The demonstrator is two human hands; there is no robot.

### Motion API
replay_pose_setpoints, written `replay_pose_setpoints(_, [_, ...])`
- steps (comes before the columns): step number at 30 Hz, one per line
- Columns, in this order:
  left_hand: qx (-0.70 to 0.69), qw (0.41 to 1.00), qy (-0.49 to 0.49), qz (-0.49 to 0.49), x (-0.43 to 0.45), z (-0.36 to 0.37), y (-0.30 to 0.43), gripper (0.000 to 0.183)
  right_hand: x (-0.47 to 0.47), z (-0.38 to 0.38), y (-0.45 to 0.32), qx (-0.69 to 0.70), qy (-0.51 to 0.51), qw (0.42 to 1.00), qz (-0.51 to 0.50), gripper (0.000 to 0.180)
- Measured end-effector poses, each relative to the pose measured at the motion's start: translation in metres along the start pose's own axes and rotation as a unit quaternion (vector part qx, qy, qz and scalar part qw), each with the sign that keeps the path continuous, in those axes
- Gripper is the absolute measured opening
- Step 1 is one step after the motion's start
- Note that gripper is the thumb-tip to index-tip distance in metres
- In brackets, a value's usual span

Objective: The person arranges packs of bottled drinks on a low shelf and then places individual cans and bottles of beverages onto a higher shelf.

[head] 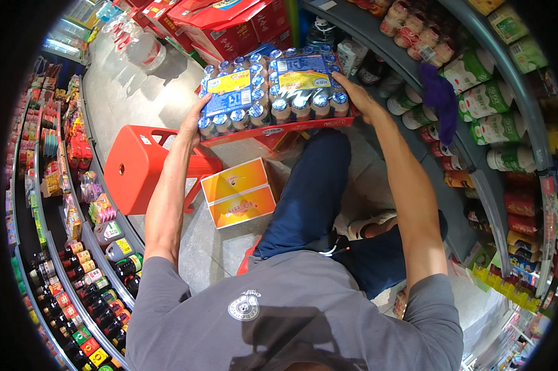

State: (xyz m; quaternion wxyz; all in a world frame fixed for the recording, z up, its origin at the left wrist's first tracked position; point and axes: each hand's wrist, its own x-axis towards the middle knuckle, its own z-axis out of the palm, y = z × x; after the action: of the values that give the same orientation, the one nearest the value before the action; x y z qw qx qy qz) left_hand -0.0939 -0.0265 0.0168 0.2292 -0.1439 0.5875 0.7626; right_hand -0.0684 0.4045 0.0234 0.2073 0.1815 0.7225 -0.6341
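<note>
Both hands hold a red cardboard tray [279, 128] by its two ends, above the floor. Packed in it are shrink-wrapped bottles [291, 112] with blue-and-white foil tops, under blue and yellow labels. My left hand [195, 116] grips the tray's left end, its fingers against the bottles. At the right end, my right hand [355, 95] has its thumb by the top edge; its other fingers are mostly hidden. Below the tray, my knee in dark blue trousers [318, 185] shows. A purple cloth [439, 104] hangs on the shelf edge, right of my right hand.
A red plastic stool [133, 169] lies tipped at the left, beside an orange and yellow carton [239, 192] on the floor. Red boxes [228, 39] and wrapped clear bottles [142, 48] stand ahead. Stocked shelves [88, 232] curve along the left; a drinks shelf [480, 181] lines the right.
</note>
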Motion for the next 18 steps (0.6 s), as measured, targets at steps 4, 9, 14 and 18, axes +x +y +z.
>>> replay_pose_setpoints(4, [-0.026, 0.999, -0.012, -0.023, -0.024, 0.002, 0.012, 0.061, -0.033, 0.008, -0.015, 0.144, -0.021, 0.989, -0.031, 0.067])
replay_pose_setpoints(9, [-0.006, 0.999, -0.038, -0.019, -0.043, 0.012, 0.028, 0.063, -0.072, 0.003, -0.029, 0.115, -0.008, 0.993, -0.031, 0.075])
replay_pose_setpoints(14, [0.009, 0.999, -0.032, -0.007, -0.068, 0.023, 0.048, 0.059, -0.109, 0.001, -0.047, 0.074, 0.005, 0.996, -0.041, 0.079])
replay_pose_setpoints(18, [0.019, 0.999, -0.044, -0.006, -0.078, 0.027, 0.058, 0.06, -0.134, 0.001, -0.049, 0.081, 0.029, 0.994, -0.065, 0.081])
